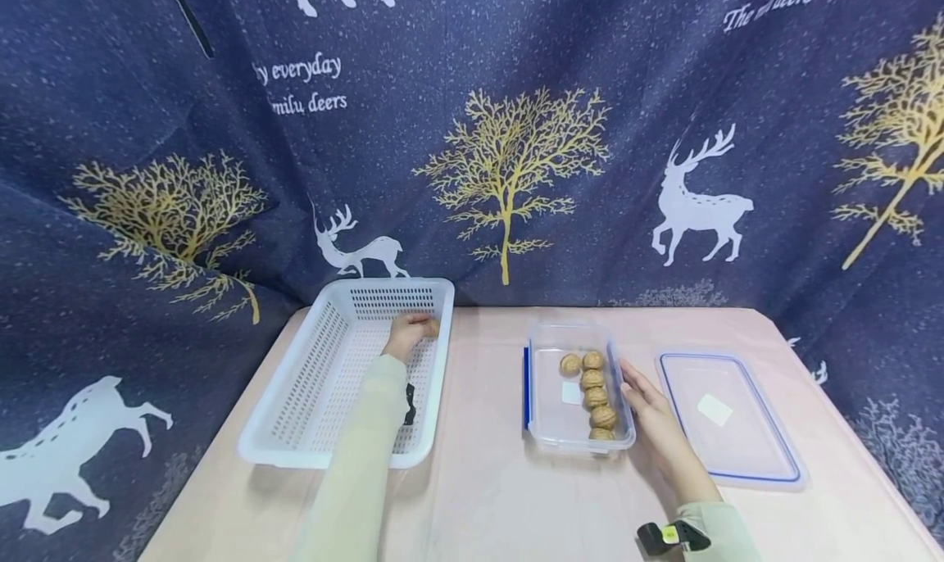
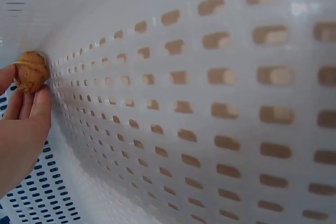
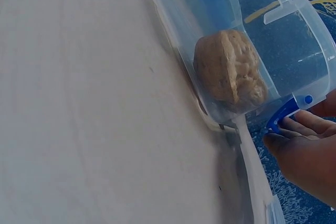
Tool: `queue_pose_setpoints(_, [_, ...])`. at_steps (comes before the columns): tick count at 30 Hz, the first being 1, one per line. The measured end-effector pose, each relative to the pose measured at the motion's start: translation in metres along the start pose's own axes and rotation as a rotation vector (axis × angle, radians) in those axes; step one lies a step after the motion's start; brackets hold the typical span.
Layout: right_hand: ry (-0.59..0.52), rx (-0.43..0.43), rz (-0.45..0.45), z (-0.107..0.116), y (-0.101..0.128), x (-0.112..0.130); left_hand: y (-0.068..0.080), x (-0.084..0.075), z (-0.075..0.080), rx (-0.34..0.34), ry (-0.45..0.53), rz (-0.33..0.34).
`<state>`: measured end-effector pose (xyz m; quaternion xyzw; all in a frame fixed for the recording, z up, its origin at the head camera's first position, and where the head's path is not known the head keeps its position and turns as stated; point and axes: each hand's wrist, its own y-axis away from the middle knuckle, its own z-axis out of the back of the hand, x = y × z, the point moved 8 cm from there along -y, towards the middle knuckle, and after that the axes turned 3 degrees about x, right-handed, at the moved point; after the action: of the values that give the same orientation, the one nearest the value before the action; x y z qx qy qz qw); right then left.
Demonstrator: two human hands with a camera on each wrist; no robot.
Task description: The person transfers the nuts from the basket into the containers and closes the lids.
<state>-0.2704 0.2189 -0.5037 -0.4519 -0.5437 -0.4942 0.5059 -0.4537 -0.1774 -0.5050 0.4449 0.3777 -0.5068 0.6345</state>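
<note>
In the head view, my left hand (image 1: 407, 333) reaches into the white slotted basket (image 1: 254, 431) and pinches a walnut (image 2: 31, 72) between thumb and fingers, close to the right wall. A clear plastic container (image 1: 546, 431) stands to the right of the basket. Several walnuts (image 1: 594, 397) line its right side, with a single walnut (image 1: 570, 364) beside the far end of that row. My right hand (image 1: 656, 419) holds the container's right side; in the right wrist view its fingers are at a blue latch flap (image 3: 283, 114).
A clear lid (image 1: 760, 431) with a blue seal lies flat to the right of the container. Behind the pink-covered table (image 1: 487, 496) hangs a dark blue cloth (image 1: 472, 242) with deer and trees. A black item (image 1: 409, 404) shows beside the left forearm in the basket.
</note>
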Motion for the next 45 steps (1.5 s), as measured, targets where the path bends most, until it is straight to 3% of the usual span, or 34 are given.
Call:
queue_pose_setpoints(1, [-0.003, 0.001, 0.001, 0.000, 0.000, -0.001, -0.003, 0.002, 0.001, -0.006, 0.001, -0.024])
queue_pose_setpoints(8, [-0.014, 0.008, 0.011, 0.000, 0.000, 0.001, 0.006, -0.004, -0.001, -0.005, -0.016, 0.014])
queue_pose_setpoints(25, [-0.003, 0.006, 0.010, 0.000, 0.000, 0.000, 0.014, -0.005, 0.003, -0.006, 0.010, 0.019])
queue_pose_setpoints(34, [0.006, -0.002, 0.009, 0.000, -0.001, 0.000, 0.009, -0.007, 0.012, -0.028, 0.015, 0.034])
queue_pose_setpoints(45, [0.018, -0.010, 0.005, 0.001, -0.002, -0.001, 0.023, -0.029, 0.020, -0.028, 0.122, -0.043])
